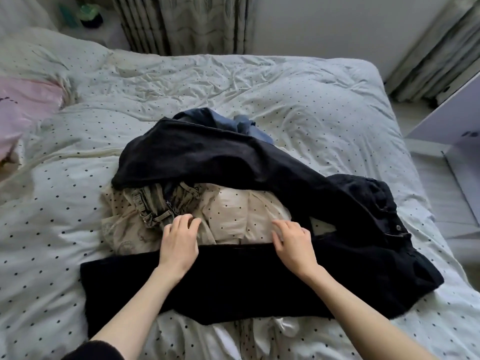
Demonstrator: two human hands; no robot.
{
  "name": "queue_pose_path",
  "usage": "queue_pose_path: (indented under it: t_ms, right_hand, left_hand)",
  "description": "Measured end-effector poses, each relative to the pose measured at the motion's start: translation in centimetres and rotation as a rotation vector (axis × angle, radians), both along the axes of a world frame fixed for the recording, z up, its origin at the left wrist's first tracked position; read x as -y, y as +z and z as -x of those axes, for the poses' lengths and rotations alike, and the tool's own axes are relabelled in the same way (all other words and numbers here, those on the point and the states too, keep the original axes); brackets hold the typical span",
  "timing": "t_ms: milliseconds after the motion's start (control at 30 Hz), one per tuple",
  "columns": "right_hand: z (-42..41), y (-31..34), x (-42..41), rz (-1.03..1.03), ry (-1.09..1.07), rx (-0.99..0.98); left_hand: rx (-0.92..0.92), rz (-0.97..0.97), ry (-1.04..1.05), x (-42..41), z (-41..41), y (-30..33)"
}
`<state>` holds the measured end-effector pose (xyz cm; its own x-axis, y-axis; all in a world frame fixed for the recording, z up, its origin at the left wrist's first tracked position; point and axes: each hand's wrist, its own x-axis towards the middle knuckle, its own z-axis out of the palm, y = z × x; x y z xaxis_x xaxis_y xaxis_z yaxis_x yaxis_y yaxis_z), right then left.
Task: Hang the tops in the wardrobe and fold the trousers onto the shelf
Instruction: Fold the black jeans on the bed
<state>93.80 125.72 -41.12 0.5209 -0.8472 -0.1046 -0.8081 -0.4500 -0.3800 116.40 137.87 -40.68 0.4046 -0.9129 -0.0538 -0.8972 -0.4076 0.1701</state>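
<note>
The black trousers [259, 276] lie spread across the bed [311, 100] for folding, left hand [179, 242] and right hand [293, 245] hovering loose-fingered, grasping nothing.

Black trousers [259, 162] lie spread on the bed [311, 94] in a loose V: one leg runs along the near edge, the other angles toward the middle, the buttoned waistband toward the right edge. Between the legs sit a cream dotted top [241, 211] and crumpled olive trousers [158, 203]. A blue garment [241, 126] shows behind the far leg.
</note>
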Motion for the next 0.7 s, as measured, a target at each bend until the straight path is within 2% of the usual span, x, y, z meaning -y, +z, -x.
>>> queue_pose_path:
  t_ms: [100, 200, 367, 433, 500, 600, 700]
  right_hand:
    - [3.2, 1.3, 3.6, 0.097, -0.193, 0.031]
    - [6.5, 1.7, 8.1, 0.12, -0.33, 0.033]
    - [7.7, 0.4, 14.8, -0.017, -0.305, -0.135]
    - [7.2, -0.3, 15.3, -0.04, -0.309, -0.061]
    - [7.9, -1.2, 13.8, 0.057, -0.268, 0.04]
    - [9.9, -3.1, 9.3, 0.224, -0.168, 0.118]
    - [11.7, -3.8, 7.8, 0.188, -0.085, 0.129]
  left_hand:
    - [0.038, 0.143, -0.199, 5.5, 4.0, 1.5]
    - [0.072, 0.201, -0.323, 12.1, 8.0, 2.5]
    - [0.187, 0.003, -0.432, 21.1, 10.7, 2.0]
    - [0.251, -0.072, -0.514, 23.1, 11.1, 2.0]
    - [0.32, -0.166, -0.585, 24.4, 12.2, 1.7]
    - [0.388, -0.288, -0.556, 24.2, 12.9, 1.3]
    - [0.453, -0.234, -0.513, 21.7, 13.6, 1.5]
